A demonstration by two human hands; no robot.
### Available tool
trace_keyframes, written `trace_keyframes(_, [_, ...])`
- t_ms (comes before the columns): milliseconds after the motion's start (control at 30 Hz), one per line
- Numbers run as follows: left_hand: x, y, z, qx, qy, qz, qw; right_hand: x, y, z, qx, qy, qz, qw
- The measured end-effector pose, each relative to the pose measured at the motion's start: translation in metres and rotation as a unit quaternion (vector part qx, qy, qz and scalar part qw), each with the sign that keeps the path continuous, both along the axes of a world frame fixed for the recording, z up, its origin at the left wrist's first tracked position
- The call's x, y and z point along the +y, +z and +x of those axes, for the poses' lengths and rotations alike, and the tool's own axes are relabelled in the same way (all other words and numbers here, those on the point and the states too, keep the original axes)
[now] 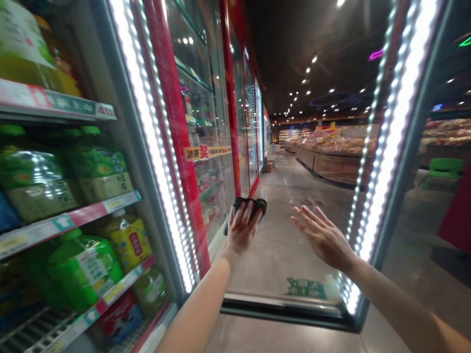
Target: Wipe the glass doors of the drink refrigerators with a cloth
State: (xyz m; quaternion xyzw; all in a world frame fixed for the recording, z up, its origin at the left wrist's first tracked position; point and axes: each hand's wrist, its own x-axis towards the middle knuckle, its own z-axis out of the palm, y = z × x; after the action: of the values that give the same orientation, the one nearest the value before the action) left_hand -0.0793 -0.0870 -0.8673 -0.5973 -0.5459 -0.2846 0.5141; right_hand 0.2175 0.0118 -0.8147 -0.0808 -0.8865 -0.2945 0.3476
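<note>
An open glass cooler door [290,313] with a dark frame stands in front of me. My left hand [243,228] has its fingers over a dark cloth [259,202], held against or close to the pane near the door's left side. To the right, my right hand [327,240] is flat with fingers extended and holds nothing. It is at the pane; whether the palm touches the glass I cannot tell. A green printed sticker [305,288] is low on the door. Bright light strips [382,186] show along its sides.
Cooler shelves [121,203] with bottled drinks, including a green bottle [86,269], are close on my left. Red-framed coolers [230,98] line the aisle beyond. Produce stands [331,152] and a green chair [443,169] are further off, across the grey floor [275,255].
</note>
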Motion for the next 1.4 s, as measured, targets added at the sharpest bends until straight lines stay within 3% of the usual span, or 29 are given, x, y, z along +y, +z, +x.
trace_keyframes(67, [-0.011,-0.039,0.006,0.108,-0.06,-0.079,0.989,-0.008,-0.011,-0.013,-0.026,0.015,0.006,1.0])
trace_keyframes(133, [-0.022,-0.061,0.005,0.161,-0.1,-0.132,0.973,-0.014,-0.02,-0.025,-0.041,0.022,0.006,0.999])
trace_keyframes(167, [-0.027,-0.063,0.002,0.16,-0.109,-0.145,0.97,-0.016,-0.022,-0.03,-0.039,0.016,0.002,0.999])
trace_keyframes(233, [-0.033,-0.052,-0.012,0.114,-0.105,-0.142,0.978,-0.017,-0.026,-0.037,-0.028,-0.014,-0.009,0.999])
trace_keyframes(333, [-0.037,-0.027,-0.037,-0.078,-0.026,-0.019,0.996,-0.014,-0.03,-0.041,-0.02,-0.051,-0.011,0.998])
trace_keyframes(400, [-0.038,-0.03,-0.043,-0.191,0.032,0.076,0.978,-0.01,-0.035,-0.041,-0.019,-0.052,-0.001,0.998])
trace_keyframes(467, [-0.038,-0.055,-0.035,-0.246,0.068,0.135,0.958,-0.006,-0.04,-0.04,-0.009,-0.044,0.004,0.999])
trace_keyframes(533, [-0.036,-0.091,-0.017,-0.274,0.081,0.162,0.945,-0.005,-0.043,-0.041,0.006,-0.031,0.002,0.999])
trace_keyframes(600, [-0.033,-0.118,0.002,-0.248,0.066,0.121,0.959,-0.009,-0.041,-0.042,0.018,-0.017,-0.007,1.0])
trace_keyframes(633, [-0.031,-0.123,0.007,-0.221,0.052,0.088,0.97,-0.012,-0.04,-0.044,0.024,-0.013,-0.014,1.0])
trace_keyframes(700, [-0.03,-0.114,0.003,-0.167,0.024,0.025,0.985,-0.022,-0.035,-0.047,0.043,-0.006,-0.035,0.998])
trace_keyframes(767, [-0.031,-0.087,-0.016,-0.18,0.023,0.032,0.983,-0.033,-0.032,-0.052,0.063,0.002,-0.053,0.997])
trace_keyframes(833, [-0.033,-0.063,-0.042,-0.257,0.051,0.111,0.959,-0.038,-0.032,-0.057,0.07,0.012,-0.056,0.996])
trace_keyframes(900, [-0.036,-0.062,-0.061,-0.337,0.084,0.211,0.914,-0.036,-0.037,-0.064,0.053,0.016,-0.042,0.998])
trace_keyframes(1000, [-0.035,-0.101,-0.064,-0.394,0.114,0.296,0.863,-0.024,-0.05,-0.073,0.033,0.015,-0.002,0.999])
trace_keyframes(1067, [-0.033,-0.129,-0.058,-0.41,0.126,0.309,0.849,-0.016,-0.058,-0.077,0.033,0.015,0.011,0.999])
trace_keyframes(1100, [-0.032,-0.134,-0.057,-0.408,0.126,0.309,0.85,-0.013,-0.061,-0.079,0.036,0.016,0.012,0.999])
trace_keyframes(1167, [-0.035,-0.121,-0.062,-0.384,0.114,0.294,0.868,-0.011,-0.065,-0.08,0.042,0.025,0.007,0.999])
trace_keyframes(1333, [-0.051,-0.008,-0.103,-0.28,0.061,0.223,0.932,-0.017,-0.063,-0.078,0.054,0.048,-0.019,0.997])
trace_keyframes(1400, [-0.054,0.015,-0.114,-0.267,0.058,0.225,0.935,-0.019,-0.063,-0.077,0.06,0.052,-0.03,0.996])
